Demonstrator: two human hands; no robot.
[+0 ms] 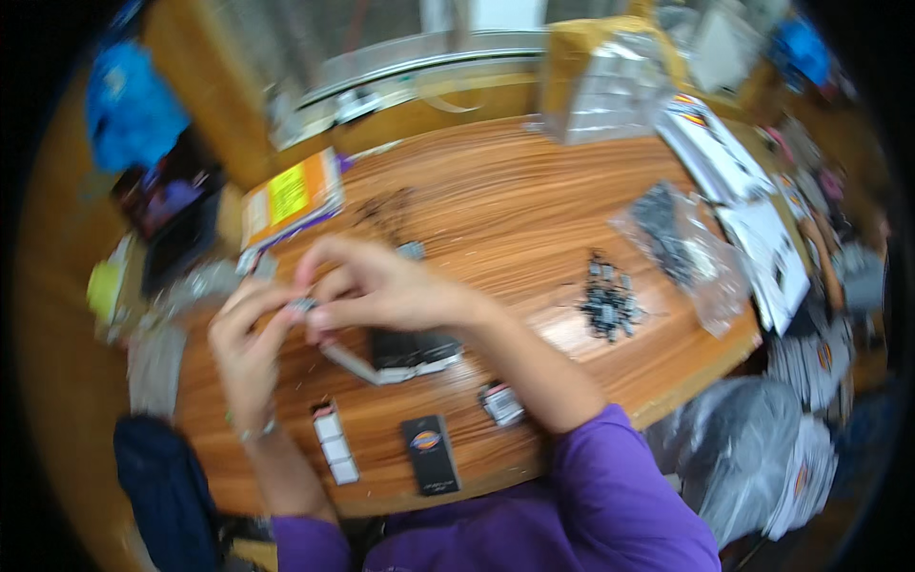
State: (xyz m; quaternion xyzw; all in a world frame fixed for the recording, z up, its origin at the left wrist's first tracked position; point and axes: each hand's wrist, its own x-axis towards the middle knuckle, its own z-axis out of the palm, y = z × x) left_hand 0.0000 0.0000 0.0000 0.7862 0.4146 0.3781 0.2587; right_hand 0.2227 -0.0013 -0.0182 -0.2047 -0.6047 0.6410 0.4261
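Note:
My left hand (250,329) and my right hand (386,286) meet over the left part of the table, fingertips pinched together. Between them is a small grey piece (303,304), blurred and partly covered by the fingers. Just below my right hand lies a black flat stack (405,349), with a pale folded strip (381,374) along its near edge. A strip of white labels (335,446) and a black printed hang tag (431,456) rest close to me. Beside my right forearm is a small label bundle (501,403).
A pile of small black and grey pieces (610,300) sits on the wooden table (496,210) at right, near a clear plastic bag (677,243) of dark pieces. Papers (753,229) line the right edge. A taped package (610,81) and an orange-covered stack (291,200) stand farther back.

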